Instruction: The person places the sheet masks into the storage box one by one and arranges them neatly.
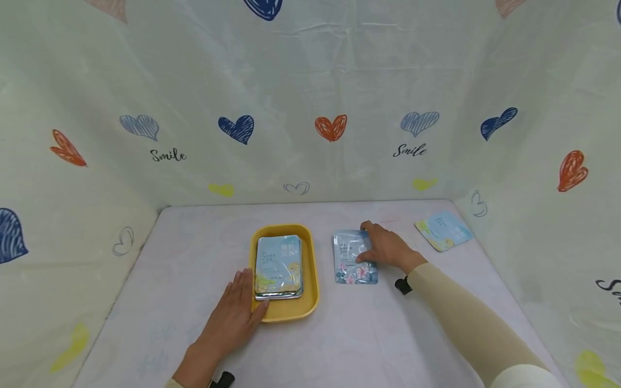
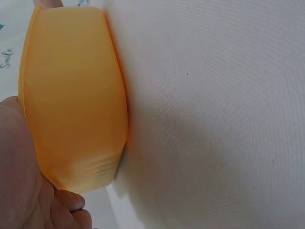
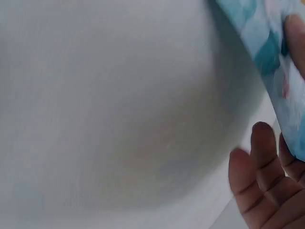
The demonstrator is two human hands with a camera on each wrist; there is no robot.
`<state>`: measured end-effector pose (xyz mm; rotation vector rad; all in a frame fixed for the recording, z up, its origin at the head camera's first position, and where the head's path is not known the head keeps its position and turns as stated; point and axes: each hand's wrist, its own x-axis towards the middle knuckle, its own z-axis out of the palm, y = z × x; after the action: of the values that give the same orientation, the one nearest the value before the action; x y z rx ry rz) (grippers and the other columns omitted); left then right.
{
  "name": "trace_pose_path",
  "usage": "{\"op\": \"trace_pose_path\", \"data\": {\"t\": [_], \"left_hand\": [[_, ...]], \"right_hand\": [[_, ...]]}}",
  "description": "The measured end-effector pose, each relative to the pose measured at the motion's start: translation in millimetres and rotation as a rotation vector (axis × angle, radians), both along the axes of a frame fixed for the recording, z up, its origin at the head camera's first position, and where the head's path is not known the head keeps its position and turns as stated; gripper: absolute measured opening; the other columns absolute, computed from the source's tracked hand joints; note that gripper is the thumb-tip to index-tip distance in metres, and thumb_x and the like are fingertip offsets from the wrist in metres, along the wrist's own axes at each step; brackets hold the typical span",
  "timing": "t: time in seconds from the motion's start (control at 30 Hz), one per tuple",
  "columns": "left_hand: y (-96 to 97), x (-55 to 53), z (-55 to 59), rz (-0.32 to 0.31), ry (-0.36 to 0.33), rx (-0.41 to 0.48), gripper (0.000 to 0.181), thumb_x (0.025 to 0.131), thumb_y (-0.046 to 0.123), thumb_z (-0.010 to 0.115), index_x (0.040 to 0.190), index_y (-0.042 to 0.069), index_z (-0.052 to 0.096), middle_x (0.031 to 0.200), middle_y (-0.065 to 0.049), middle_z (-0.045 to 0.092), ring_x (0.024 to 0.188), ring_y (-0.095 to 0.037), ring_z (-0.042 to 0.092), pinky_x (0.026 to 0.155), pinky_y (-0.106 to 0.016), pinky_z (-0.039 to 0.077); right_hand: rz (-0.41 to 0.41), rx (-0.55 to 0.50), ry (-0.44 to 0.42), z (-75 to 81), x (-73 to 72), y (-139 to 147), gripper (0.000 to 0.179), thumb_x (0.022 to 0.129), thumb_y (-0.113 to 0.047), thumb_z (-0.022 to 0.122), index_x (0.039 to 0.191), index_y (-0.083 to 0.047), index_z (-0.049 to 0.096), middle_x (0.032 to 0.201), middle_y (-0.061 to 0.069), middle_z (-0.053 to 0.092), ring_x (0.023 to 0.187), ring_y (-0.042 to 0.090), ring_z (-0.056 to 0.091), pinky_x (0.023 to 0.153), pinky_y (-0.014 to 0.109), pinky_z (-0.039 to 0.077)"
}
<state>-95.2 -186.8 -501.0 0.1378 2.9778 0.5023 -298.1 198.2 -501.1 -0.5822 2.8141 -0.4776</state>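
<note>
My right hand (image 1: 390,248) pinches a blue sheet mask packet (image 1: 346,249) with pink flowers along its bottom, thumb on the front. In the right wrist view, the packet (image 3: 267,55) is raised off the cloth at its edge, some fingertips reaching behind it. A yellow tray (image 1: 310,285) stands to the left of it, holding a stack of light blue sheet mask packets (image 1: 276,264) with yellow print. Along the tray's left side lies my left hand (image 1: 232,317), fingers straight, thumb by the front corner; in the left wrist view it touches the tray's rim (image 2: 28,86).
Another light blue packet (image 1: 443,230) lies at the table's right edge, beyond my right forearm. A whitish cloth covers the table (image 1: 204,242). Pale curtains (image 1: 291,81) printed with hearts and "Smile" hang behind and on both sides.
</note>
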Motion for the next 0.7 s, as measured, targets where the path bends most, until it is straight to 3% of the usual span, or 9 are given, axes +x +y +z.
{"op": "trace_pose_path", "data": {"t": [0.17,0.3,0.43,0.57,0.7], "left_hand": [[-0.5,-0.5,-2.3,-0.005,0.011,0.0,0.091,0.109,0.049,0.052,0.165,-0.008,0.011,0.172,-0.028,0.022,0.161,-0.044,0.018,0.13,-0.058,0.023],[-1.5,-0.4,-2.8,-0.01,0.004,-0.001,0.09,0.109,0.049,0.051,0.165,-0.008,0.011,0.172,-0.028,0.021,0.162,-0.044,0.018,0.13,-0.058,0.023],[-1.9,0.8,-1.7,-0.008,0.003,0.004,0.089,0.109,0.048,0.052,0.165,-0.008,0.012,0.172,-0.028,0.022,0.161,-0.044,0.018,0.13,-0.058,0.023],[-1.4,1.6,-0.4,-0.001,-0.005,0.008,0.09,0.108,0.049,0.052,0.166,-0.007,0.012,0.172,-0.027,0.022,0.161,-0.045,0.018,0.13,-0.058,0.023],[-0.9,0.8,0.2,0.0,-0.009,0.009,0.09,0.108,0.048,0.052,0.166,-0.007,0.012,0.173,-0.027,0.021,0.161,-0.044,0.017,0.13,-0.058,0.023]], "right_hand": [[-0.094,-0.158,-0.073,5.2,1.7,-0.8,0.078,0.091,-0.031,0.086,0.153,-0.015,0.041,0.147,0.02,0.059,0.123,0.034,0.061,0.111,0.057,0.051],[-0.157,-0.228,-0.103,7.1,3.4,-0.6,0.067,0.098,-0.024,0.078,0.154,-0.018,0.042,0.134,0.022,0.064,0.108,0.032,0.064,0.095,0.049,0.058],[-0.217,-0.29,-0.098,4.8,4.4,-0.9,0.058,0.099,-0.023,0.076,0.149,-0.017,0.049,0.119,0.019,0.067,0.093,0.028,0.062,0.082,0.038,0.055],[-0.26,-0.369,-0.079,0.5,5.3,-1.1,0.05,0.098,-0.021,0.076,0.143,-0.012,0.055,0.12,0.021,0.067,0.093,0.027,0.063,0.076,0.033,0.056],[-0.299,-0.472,-0.126,-1.3,7.9,-1.1,0.048,0.098,-0.017,0.076,0.141,-0.009,0.056,0.121,0.022,0.064,0.089,0.026,0.063,0.068,0.032,0.059]]}}
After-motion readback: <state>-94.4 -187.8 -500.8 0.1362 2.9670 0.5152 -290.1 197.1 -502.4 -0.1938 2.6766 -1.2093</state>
